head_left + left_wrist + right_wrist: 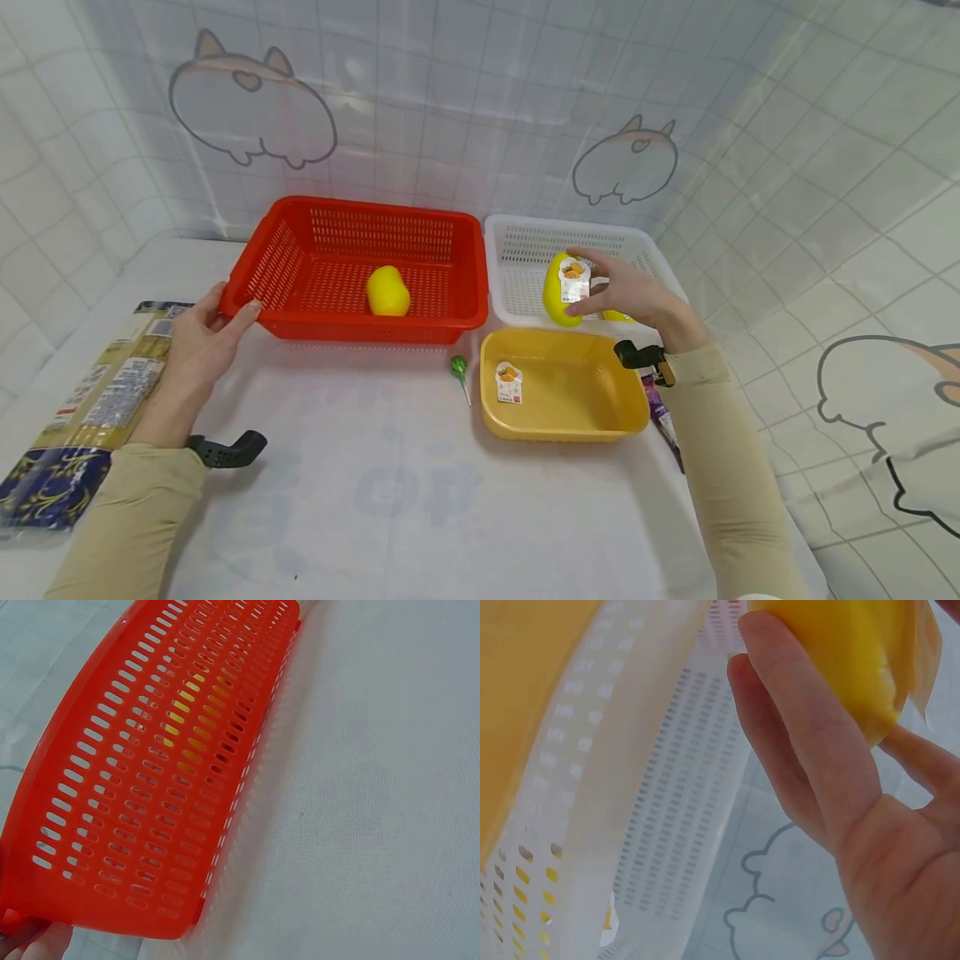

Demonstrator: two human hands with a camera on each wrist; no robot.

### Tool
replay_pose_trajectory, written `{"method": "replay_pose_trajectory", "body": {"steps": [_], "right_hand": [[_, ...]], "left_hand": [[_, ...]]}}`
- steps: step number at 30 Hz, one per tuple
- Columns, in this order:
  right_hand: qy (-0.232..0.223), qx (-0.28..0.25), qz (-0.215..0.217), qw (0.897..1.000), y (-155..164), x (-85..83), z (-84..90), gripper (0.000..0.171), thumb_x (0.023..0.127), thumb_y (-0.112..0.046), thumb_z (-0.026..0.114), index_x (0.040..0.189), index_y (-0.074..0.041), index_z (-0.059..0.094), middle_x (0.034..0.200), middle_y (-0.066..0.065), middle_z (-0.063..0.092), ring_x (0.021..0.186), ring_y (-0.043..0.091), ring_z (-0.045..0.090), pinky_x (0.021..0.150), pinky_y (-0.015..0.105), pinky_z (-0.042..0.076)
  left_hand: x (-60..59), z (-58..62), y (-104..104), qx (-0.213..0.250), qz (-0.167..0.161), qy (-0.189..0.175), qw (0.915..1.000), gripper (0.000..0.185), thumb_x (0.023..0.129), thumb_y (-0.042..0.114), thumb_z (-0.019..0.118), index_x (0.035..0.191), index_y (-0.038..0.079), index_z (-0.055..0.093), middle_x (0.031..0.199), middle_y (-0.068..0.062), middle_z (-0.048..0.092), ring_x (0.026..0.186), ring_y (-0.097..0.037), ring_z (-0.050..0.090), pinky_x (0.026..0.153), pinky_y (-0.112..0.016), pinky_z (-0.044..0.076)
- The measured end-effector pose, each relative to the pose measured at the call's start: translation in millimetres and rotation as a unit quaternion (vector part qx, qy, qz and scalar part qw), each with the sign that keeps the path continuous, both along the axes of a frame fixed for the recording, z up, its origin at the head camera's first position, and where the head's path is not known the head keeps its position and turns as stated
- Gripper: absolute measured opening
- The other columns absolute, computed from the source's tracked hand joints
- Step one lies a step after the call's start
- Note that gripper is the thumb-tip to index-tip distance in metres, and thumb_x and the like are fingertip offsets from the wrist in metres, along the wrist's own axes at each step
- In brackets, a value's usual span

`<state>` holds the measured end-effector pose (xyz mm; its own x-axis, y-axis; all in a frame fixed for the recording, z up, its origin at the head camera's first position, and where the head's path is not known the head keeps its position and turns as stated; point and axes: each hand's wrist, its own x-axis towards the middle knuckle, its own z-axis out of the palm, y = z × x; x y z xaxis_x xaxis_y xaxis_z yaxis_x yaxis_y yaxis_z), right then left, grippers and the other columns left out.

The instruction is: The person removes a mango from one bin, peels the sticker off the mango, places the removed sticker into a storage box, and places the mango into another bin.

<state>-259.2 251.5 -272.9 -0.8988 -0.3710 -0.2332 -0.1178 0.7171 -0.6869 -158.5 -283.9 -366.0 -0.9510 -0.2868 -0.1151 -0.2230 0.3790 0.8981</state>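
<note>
My left hand (197, 358) grips the left front corner of a red basket (360, 327), thumb over the rim. A smooth yellow mango (387, 292) lies inside it and shows through the slots in the left wrist view. My right hand (637, 293) holds another yellow mango (553, 292), with a white fruit-picture label, over the white basket (516, 292). Thumb and fingers are on opposite sides of this mango. Below the hand, a further yellow piece (617, 316) shows in the white basket, mostly hidden by the front rim and the hand.
A yellow plastic tub (566, 433) with a similar label stands in front of the white basket. A green lollipop (459, 367) lies left of it, a purple wrapper (658, 410) to its right. A long packet (101, 408) lies at the left; tiled-print sheeting (450, 100) rises behind.
</note>
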Motion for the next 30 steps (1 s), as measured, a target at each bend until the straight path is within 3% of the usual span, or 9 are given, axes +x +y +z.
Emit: {"method": "replay_pose_trajectory", "body": {"steps": [5,13,16,23,30], "right_hand": [[0.003,0.006,-0.013,1.000,-4.5,10.0,-0.1,0.100,0.074,-0.040,0.088,0.155,-0.038,0.030,0.157,0.015,0.033,0.126,0.036,0.054,0.104,0.058,0.048],[-0.001,0.002,-0.020,1.000,-14.6,25.8,-5.5,0.096,0.076,-0.038,0.087,0.154,-0.044,0.030,0.143,0.009,0.045,0.120,0.033,0.055,0.101,0.054,0.048],[-0.012,-0.016,-0.017,1.000,-19.3,31.7,-8.4,0.095,0.077,-0.037,0.086,0.153,-0.045,0.030,0.139,0.008,0.046,0.121,0.033,0.054,0.100,0.051,0.049],[-0.026,-0.052,-0.009,0.998,-30.1,44.8,-12.2,0.096,0.077,-0.036,0.086,0.153,-0.048,0.029,0.148,0.007,0.037,0.128,0.033,0.052,0.105,0.053,0.046],[-0.015,-0.072,0.005,0.997,-36.4,55.6,-18.3,0.095,0.078,-0.034,0.086,0.154,-0.045,0.030,0.140,0.004,0.046,0.121,0.029,0.056,0.099,0.045,0.050]], "left_hand": [[-0.1,0.0,-0.3,0.000,-0.001,0.002,1.0000,0.088,0.098,0.055,0.050,0.160,0.017,0.001,0.166,-0.014,0.015,0.147,-0.035,0.030,0.112,-0.036,0.034],[-0.3,-0.7,-0.9,0.000,-0.002,-0.001,1.0000,0.087,0.098,0.054,0.050,0.160,0.017,0.000,0.166,-0.014,0.014,0.147,-0.036,0.030,0.112,-0.036,0.034],[0.1,-1.2,-1.0,0.000,-0.003,0.002,1.0000,0.088,0.098,0.055,0.050,0.160,0.016,0.001,0.166,-0.014,0.014,0.147,-0.035,0.030,0.111,-0.034,0.034],[1.0,-1.1,-0.1,-0.002,-0.003,0.006,1.0000,0.088,0.098,0.055,0.049,0.160,0.016,0.001,0.166,-0.015,0.014,0.147,-0.036,0.030,0.111,-0.034,0.034],[0.6,-1.3,0.8,-0.007,0.001,0.008,0.9999,0.089,0.097,0.056,0.050,0.160,0.016,0.002,0.165,-0.015,0.019,0.145,-0.035,0.034,0.111,-0.033,0.036]]}}
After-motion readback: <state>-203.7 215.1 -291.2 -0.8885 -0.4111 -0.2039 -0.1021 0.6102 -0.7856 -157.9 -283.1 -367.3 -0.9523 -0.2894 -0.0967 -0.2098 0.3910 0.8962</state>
